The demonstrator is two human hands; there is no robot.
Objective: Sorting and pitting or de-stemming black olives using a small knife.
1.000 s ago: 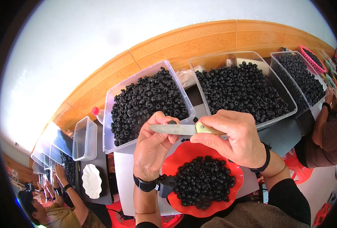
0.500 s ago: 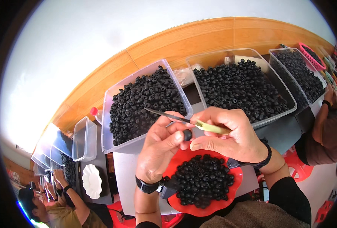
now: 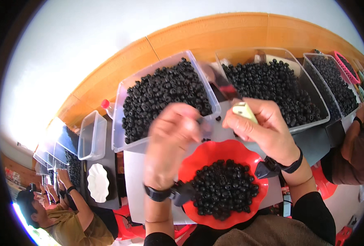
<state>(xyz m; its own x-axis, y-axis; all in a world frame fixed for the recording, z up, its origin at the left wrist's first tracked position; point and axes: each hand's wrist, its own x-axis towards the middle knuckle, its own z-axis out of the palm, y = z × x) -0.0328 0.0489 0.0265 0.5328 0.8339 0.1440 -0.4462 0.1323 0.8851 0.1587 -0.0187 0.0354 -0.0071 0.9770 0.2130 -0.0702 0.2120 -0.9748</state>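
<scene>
My left hand (image 3: 171,135) is smeared by motion above the near edge of the left clear bin (image 3: 209,88). A dark spot shows by its fingertips, too blurred to tell if a part is held. My right hand (image 3: 270,129) is closed around the pale yellow-green handle of a knife (image 3: 244,111). Its dark blade points up and away, blurred, between the two bins. Below my hands stands a red wavy-rimmed bowl (image 3: 198,153) with many small round black parts (image 3: 223,188). A few loose black parts (image 3: 205,140) lie just beyond its rim.
A second large bin (image 3: 313,125) of black parts stands at right, with another bin (image 3: 333,84) and a pink basket (image 3: 338,55) beyond. On the left are a clear box (image 3: 92,135), a white scalloped dish (image 3: 98,183) and a red-capped bottle (image 3: 106,105). Co-workers sit at both sides.
My hands have moved apart. The left has left the blade, carrying off the round black part it held or letting it go; I cannot tell which. The right has swung the knife to point away.
</scene>
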